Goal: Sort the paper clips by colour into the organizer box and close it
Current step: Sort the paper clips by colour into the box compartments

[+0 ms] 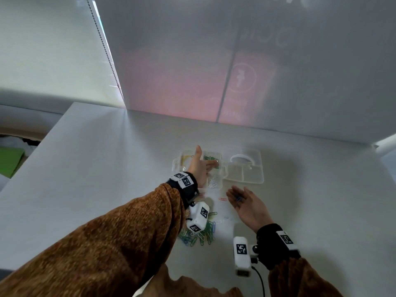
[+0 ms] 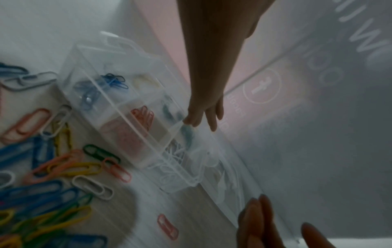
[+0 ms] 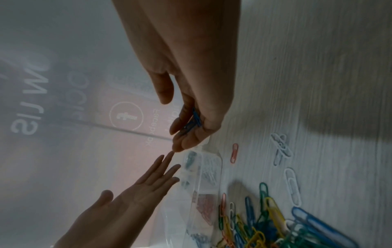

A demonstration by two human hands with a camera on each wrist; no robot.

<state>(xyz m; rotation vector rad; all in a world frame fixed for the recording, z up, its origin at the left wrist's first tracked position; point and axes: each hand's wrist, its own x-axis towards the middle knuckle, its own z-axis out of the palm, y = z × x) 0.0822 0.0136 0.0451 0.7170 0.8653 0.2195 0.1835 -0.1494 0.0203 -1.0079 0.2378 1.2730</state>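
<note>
The clear organizer box (image 1: 176,166) lies open on the white table, its lid (image 1: 246,170) flat to the right. Its compartments hold yellow, green, white, blue and red clips. My left hand (image 1: 201,166) reaches over the box with straight fingers (image 2: 203,115) just above the green compartment, holding nothing. My right hand (image 1: 246,202) hovers palm up in front of the lid, its fingers cupped round a few blue paper clips (image 3: 196,117). A pile of mixed coloured clips (image 1: 201,234) lies on the table under my left wrist.
A single red clip (image 1: 222,199) and a few white ones (image 3: 292,184) lie loose between the pile and the box. A frosted wall panel (image 1: 235,82) stands right behind the table. The table's left edge (image 1: 42,142) drops off beside a green thing.
</note>
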